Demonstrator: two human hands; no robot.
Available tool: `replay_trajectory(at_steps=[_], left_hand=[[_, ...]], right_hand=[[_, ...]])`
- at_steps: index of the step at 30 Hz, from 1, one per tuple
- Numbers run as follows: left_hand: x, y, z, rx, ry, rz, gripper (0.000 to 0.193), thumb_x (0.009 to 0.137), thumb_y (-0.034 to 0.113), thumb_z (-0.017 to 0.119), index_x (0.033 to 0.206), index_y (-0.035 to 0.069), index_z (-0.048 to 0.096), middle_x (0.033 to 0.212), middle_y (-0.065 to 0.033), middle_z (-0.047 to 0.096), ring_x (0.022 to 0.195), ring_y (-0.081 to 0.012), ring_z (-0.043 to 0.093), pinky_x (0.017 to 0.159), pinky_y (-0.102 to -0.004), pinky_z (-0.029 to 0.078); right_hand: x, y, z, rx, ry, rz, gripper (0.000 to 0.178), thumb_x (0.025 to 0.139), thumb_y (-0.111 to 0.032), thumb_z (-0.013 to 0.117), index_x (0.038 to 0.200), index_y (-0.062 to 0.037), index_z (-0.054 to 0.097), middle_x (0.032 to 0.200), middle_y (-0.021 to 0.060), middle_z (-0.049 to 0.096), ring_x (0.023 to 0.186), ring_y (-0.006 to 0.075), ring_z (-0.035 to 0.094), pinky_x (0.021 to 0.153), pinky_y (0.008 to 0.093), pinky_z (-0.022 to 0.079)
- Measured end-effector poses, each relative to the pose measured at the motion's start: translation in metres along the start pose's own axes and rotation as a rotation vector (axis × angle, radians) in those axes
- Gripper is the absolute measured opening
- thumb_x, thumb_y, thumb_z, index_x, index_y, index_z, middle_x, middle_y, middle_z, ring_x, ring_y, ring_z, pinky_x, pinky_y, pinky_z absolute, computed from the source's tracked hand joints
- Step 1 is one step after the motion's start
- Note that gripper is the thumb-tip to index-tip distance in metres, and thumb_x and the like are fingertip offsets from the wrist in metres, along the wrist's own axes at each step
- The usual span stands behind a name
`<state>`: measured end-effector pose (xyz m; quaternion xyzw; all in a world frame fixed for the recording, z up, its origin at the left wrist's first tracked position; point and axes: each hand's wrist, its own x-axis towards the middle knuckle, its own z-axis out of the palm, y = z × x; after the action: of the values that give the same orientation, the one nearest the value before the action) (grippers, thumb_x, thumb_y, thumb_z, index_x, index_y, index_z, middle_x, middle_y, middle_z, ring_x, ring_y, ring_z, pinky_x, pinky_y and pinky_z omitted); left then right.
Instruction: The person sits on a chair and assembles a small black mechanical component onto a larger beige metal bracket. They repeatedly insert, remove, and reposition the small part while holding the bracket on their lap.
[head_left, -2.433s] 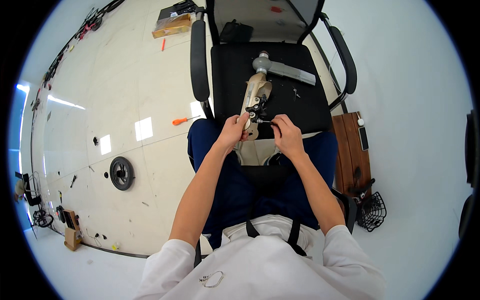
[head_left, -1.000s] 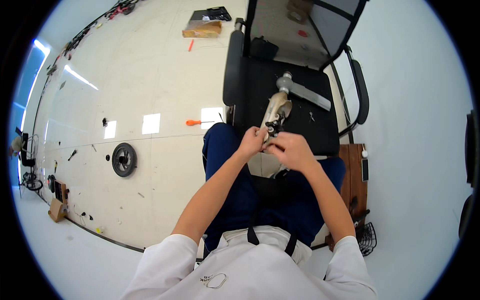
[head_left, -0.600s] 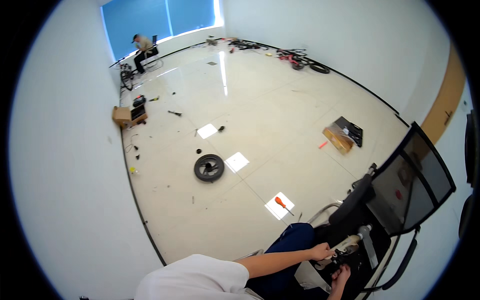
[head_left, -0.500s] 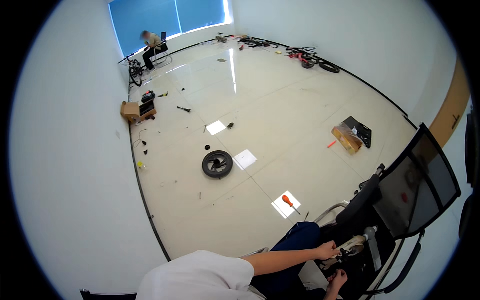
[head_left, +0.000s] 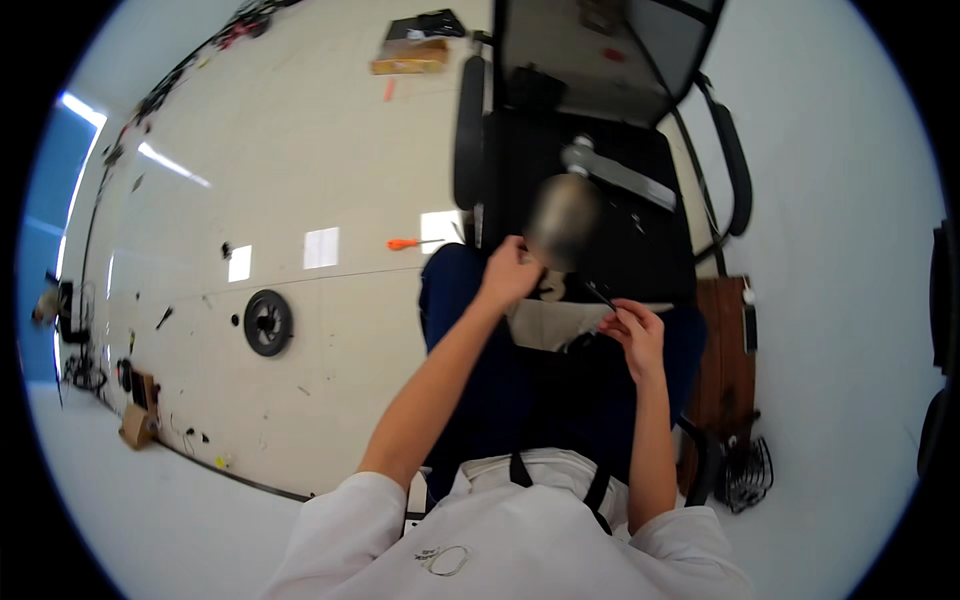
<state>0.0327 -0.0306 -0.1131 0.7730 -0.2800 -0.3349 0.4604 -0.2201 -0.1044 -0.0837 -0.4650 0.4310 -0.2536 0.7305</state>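
Note:
My left hand (head_left: 512, 272) is closed at the lower end of a beige-and-grey rounded part (head_left: 563, 220), too motion-blurred to name. My right hand (head_left: 637, 333) pinches a thin dark rod-like tool (head_left: 600, 293) whose tip points up and left toward that part. Both hands are above my lap, at the front edge of a black chair seat (head_left: 655, 240) facing me. On the seat lie a long grey piece with a rounded end (head_left: 630, 180) and some small metal bits (head_left: 638, 222). A pale panel or box (head_left: 535, 325) shows between my knees, partly covered.
An orange-handled screwdriver (head_left: 402, 244) lies on the floor left of the chair, with a black-tyred wheel (head_left: 252, 325) farther left. Beyond are an open carton (head_left: 410, 62) and a black case (head_left: 400, 28). A brown wooden board (head_left: 725, 370) and black wire basket (head_left: 750, 478) are at right.
My view has turned right and down, bringing the chair and my lap to the middle. The beige-and-grey part is now blurred, and a thin dark tool shows in my right hand.

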Motion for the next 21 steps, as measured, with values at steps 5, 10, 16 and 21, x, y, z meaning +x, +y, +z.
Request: replay_trajectory(at_steps=[5,10,16,21], left_hand=[[-0.020,0.023,-0.012,0.002,-0.031,0.031,0.054,0.091,0.036,0.070,0.126,-0.003,0.056,0.106,-0.0133,0.068,0.092,-0.0195,0.066,0.084,-0.0309,0.052],[-0.041,0.050,-0.017,-0.030,0.175,0.355,0.033,0.092,0.022,0.068,0.117,0.001,0.061,0.100,-0.0116,0.068,0.086,-0.0208,0.066,0.079,-0.0319,0.052],[-0.084,0.064,-0.015,0.039,-0.287,0.354,0.016,0.094,0.015,0.064,0.104,0.002,0.067,0.074,-0.0114,0.063,0.071,-0.0242,0.064,0.067,-0.0336,0.051],[-0.081,0.051,-0.006,0.367,-0.294,0.597,0.018,0.092,0.020,0.066,0.097,0.004,0.070,0.075,-0.0134,0.066,0.073,-0.0327,0.064,0.068,-0.0405,0.052]], right_hand=[[-0.019,0.013,0.000,0.293,-0.088,0.033,0.029,0.099,-0.009,0.055,0.123,0.0053,0.061,0.092,0.0145,0.070,0.082,0.0259,0.072,0.080,0.0361,0.059],[-0.018,0.006,0.016,0.417,-0.189,0.065,0.030,0.098,-0.008,0.056,0.124,0.0061,0.060,0.089,0.0137,0.069,0.080,0.0257,0.071,0.080,0.0384,0.059],[-0.024,-0.003,0.019,0.409,-0.420,0.169,0.030,0.097,-0.009,0.055,0.122,0.0069,0.060,0.084,0.0141,0.067,0.075,0.0242,0.068,0.074,0.0378,0.059],[-0.027,-0.026,0.038,0.098,-0.361,0.266,0.015,0.103,-0.017,0.052,0.104,-0.0042,0.059,0.067,0.0019,0.051,0.055,0.0099,0.048,0.051,0.0236,0.036]])
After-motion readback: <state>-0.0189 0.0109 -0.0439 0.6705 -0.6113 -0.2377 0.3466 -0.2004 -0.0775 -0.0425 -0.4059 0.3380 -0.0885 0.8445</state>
